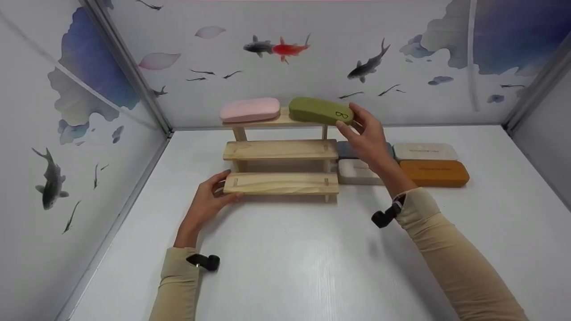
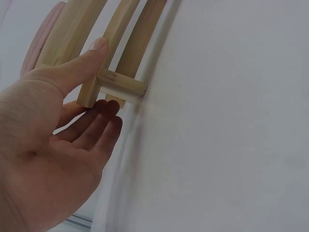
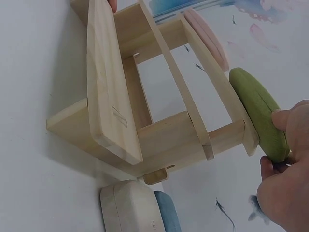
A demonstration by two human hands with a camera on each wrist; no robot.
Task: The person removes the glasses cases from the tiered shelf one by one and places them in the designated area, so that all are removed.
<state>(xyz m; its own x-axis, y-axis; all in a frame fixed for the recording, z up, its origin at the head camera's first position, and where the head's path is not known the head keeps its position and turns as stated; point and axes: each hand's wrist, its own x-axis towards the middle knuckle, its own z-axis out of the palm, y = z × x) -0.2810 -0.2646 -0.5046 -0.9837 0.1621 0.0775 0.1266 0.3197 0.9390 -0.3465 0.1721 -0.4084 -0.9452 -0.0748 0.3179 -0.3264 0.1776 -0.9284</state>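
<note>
A three-step wooden rack point(image 1: 281, 183) stands at the back of the white table. My left hand point(image 1: 210, 196) grips the left end of its lowest shelf, thumb on top and fingers beneath, as the left wrist view shows. At the top shelf, my right hand point(image 1: 366, 133) pinches the right end of a green glasses case point(image 1: 317, 110) with a small glasses print. The green case lies over the shelf's right part, its held end reaching past the shelf end. To its left, a pink glasses case point(image 1: 250, 109) lies on the same shelf.
Right of the rack, several more cases lie close together: an orange case point(image 1: 435, 174), a pale case point(image 1: 424, 151), a cream case point(image 3: 133, 205) and a blue case point(image 3: 167, 212). Behind the rack rises a wall point(image 1: 312, 18) painted with fish; another wall point(image 1: 26, 111) bounds the left side.
</note>
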